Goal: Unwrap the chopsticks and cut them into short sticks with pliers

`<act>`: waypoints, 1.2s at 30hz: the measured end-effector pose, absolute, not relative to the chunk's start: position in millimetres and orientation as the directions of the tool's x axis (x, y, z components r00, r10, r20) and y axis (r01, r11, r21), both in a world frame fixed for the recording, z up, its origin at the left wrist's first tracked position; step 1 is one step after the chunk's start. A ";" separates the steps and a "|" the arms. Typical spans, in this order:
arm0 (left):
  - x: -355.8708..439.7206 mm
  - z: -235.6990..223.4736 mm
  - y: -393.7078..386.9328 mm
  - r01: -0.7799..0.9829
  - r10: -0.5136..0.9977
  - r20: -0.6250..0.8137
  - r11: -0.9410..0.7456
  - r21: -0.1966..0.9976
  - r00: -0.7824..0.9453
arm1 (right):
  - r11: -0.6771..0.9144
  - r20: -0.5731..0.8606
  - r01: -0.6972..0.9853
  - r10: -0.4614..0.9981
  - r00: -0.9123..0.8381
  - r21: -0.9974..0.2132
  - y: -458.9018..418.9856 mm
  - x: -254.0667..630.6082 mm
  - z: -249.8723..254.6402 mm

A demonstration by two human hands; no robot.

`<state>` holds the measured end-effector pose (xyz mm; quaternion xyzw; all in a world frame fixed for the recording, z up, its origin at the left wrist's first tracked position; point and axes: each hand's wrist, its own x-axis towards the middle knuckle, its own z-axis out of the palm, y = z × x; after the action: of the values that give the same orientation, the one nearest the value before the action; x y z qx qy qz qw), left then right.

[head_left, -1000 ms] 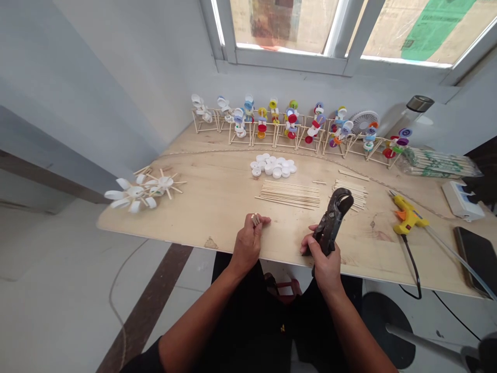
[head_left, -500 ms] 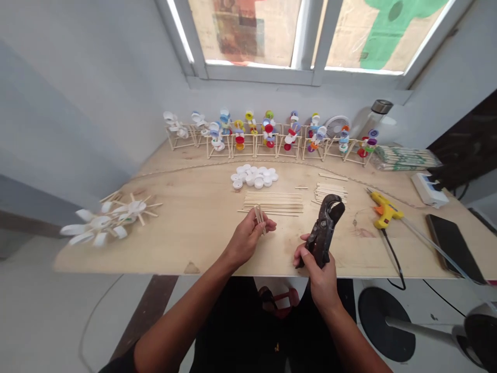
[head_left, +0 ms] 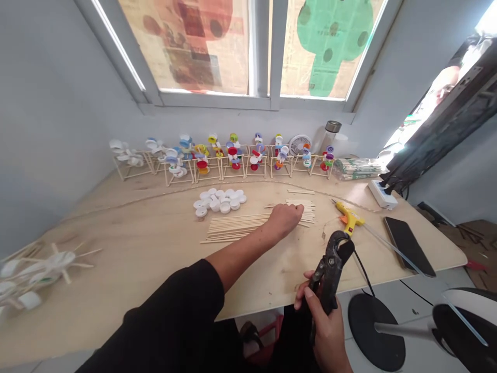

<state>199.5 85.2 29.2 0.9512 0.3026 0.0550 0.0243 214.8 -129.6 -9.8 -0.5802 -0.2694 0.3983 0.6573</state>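
My right hand (head_left: 328, 324) is wrapped round the handles of a black pipe cutter (head_left: 328, 269), its curved jaw pointing up above the table's front edge. Stretched across the table, my left hand (head_left: 285, 220) is closed over the pile of short cut sticks (head_left: 306, 208); its curled fingers hide whatever is in them. Below my left forearm and partly covered by it lies a row of long thin bamboo sticks (head_left: 233, 227). White bottle caps (head_left: 223, 200) are bunched just behind that row.
Stick frames carrying coloured caps (head_left: 235, 160) line the back. A yellow glue gun (head_left: 351, 217), a phone (head_left: 407, 243), a power strip (head_left: 382, 194) and bagged sticks (head_left: 359, 168) are to the right. Stick-and-cap wheels (head_left: 58, 261) lie at left. A twisted cord (head_left: 155, 196) crosses the table.
My left hand has moved right and away from me, from the front of the long sticks to the short pile, carrying short sticks earlier. My right hand still holds the cutter. The view has turned right.
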 end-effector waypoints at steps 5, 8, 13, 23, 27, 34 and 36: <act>218.5 20.7 95.7 0.562 0.560 0.128 -0.827 0.029 0.818 | 0.010 -0.131 -0.253 0.835 0.535 -0.967 -126.7 220.8 -15.1; 224.0 16.5 97.5 0.559 0.555 0.140 -0.829 0.011 0.820 | 0.006 -0.145 -0.268 0.829 0.540 -0.963 -122.4 220.7 -17.3; 226.0 9.9 100.0 0.564 0.557 0.153 -0.826 -0.003 0.816 | 0.033 -0.144 -0.271 0.782 0.607 -0.962 -115.7 212.7 -17.0; 218.7 8.1 104.8 0.562 0.555 0.163 -0.827 0.006 0.816 | 0.028 -0.160 -0.284 0.772 0.615 -0.958 -110.0 207.6 -16.3; 212.5 20.2 101.7 0.576 0.572 0.156 -0.817 0.025 0.805 | -0.009 -0.148 -0.239 0.805 0.574 -0.971 -111.2 210.3 -11.0; 152.0 41.2 75.6 0.652 0.657 0.108 -0.753 0.082 0.746 | -0.071 -0.159 -0.198 0.864 0.478 -0.978 -111.2 211.4 -3.6; 120.6 40.5 67.3 0.705 0.713 0.075 -0.701 0.111 0.697 | -0.087 -0.170 -0.207 0.886 0.432 -0.974 -109.0 208.3 -2.2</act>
<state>120.6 67.3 40.5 0.9205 0.3850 0.0563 0.0366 208.3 -109.0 -2.2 -0.5857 -0.2896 0.4475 0.6106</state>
